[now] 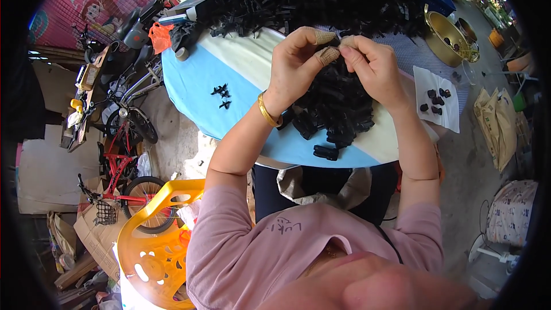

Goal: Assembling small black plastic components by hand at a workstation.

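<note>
Left hand [294, 72] and right hand [374, 69], each grip pinching, meet at a small black part [336, 45] between them, equally near; long axis unclear.

You count two hands: one left hand [291, 69] and one right hand [377, 70]. On your one desk [212, 69] there are one large heap [313, 0] and one smaller heap [340, 103] of black pieces, too tangled to number, and one little cluster [221, 92] of at least three. One white sheet [450, 123] carries at least six dark pieces [437, 101]. You also have one gold bracelet [267, 110], one orange bag [160, 38] and one yellow chair [131, 252].
</note>
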### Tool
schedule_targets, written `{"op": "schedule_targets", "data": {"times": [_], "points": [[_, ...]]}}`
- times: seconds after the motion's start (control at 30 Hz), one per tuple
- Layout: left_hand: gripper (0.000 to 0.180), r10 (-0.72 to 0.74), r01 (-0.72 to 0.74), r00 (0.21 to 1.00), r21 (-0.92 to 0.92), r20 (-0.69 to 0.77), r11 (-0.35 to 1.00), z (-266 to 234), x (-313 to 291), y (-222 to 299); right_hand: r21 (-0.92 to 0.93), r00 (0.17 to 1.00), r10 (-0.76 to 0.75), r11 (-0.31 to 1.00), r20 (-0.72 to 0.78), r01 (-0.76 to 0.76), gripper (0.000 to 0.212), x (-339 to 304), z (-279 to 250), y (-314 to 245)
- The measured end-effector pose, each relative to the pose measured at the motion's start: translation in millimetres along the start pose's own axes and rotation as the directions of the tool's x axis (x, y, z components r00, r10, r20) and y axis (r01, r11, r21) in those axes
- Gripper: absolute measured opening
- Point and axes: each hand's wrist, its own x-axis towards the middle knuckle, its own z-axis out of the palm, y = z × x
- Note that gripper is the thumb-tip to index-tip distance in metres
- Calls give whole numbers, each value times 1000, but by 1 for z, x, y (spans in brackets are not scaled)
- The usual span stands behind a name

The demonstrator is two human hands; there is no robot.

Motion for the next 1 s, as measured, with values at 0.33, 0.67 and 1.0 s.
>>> {"op": "schedule_targets", "data": {"times": [0.33,0.67,1.0], "points": [[26,67,-42,996,364,-54,930,5,-1,6,180,974,190,961,124,-210,16,14,-20,15],[29,-58,-257,862,531,504,807,-1,5,11,-589,953,258,750,-157,-301,28,32,-18,113],[26,-198,95,964,461,180,882,-8,7,1,-773,913,398,552,-85,-312,20,39,-9,125]]}}
